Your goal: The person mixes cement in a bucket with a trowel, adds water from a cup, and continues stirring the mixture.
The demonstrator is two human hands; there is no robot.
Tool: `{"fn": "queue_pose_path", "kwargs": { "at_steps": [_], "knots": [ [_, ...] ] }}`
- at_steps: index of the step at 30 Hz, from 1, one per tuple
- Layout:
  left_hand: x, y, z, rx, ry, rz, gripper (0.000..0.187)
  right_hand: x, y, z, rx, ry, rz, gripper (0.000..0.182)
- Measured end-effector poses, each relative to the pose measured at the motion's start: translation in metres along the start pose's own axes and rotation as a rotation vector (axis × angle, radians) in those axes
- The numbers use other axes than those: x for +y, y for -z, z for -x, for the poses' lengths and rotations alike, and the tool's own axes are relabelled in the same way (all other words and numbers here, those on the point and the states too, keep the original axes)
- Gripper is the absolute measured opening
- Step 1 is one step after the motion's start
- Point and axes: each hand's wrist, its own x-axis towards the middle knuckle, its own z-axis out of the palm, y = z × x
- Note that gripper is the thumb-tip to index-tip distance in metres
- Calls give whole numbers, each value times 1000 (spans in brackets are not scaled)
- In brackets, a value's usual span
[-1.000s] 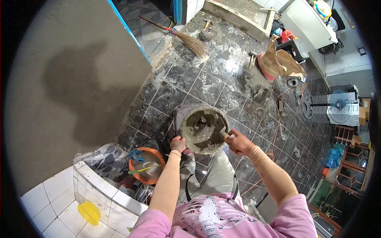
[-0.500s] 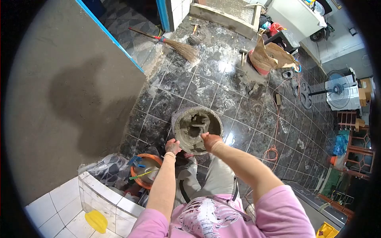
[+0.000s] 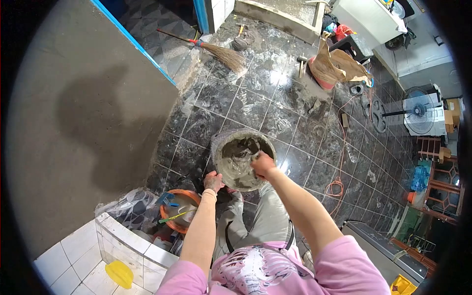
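A round bucket coated in grey mortar stands on the dark tiled floor in front of my feet, with wet mortar inside. My left hand is closed on the bucket's left rim. Over the right part of the opening, my right hand is closed round the handle of a trowel, whose blade sits in the mortar and is partly hidden.
An orange bucket with tools stands at lower left beside a tiled ledge. A broom, a hammer, a paper bag and an orange cable lie farther out. A fan stands right.
My right hand has moved slightly up and right with the trowel, and the mortar in the bucket has shifted. My left hand stays at the rim.
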Motion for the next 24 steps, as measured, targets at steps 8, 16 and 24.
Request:
{"fn": "queue_pose_path", "kwargs": {
  "at_steps": [8, 16, 24],
  "knots": [
    [11, -2, 9, 46, 31, 86, 20, 38, -56, -6, -28, 331, 655, 50],
    [-11, 0, -5, 31, 16, 157, 40, 15, 26, 77, -203, 346, 775, 54],
    [0, -1, 7, 45, 8, 103, 23, 5, -12, 11, -107, 436, 927, 44]
  ]
}}
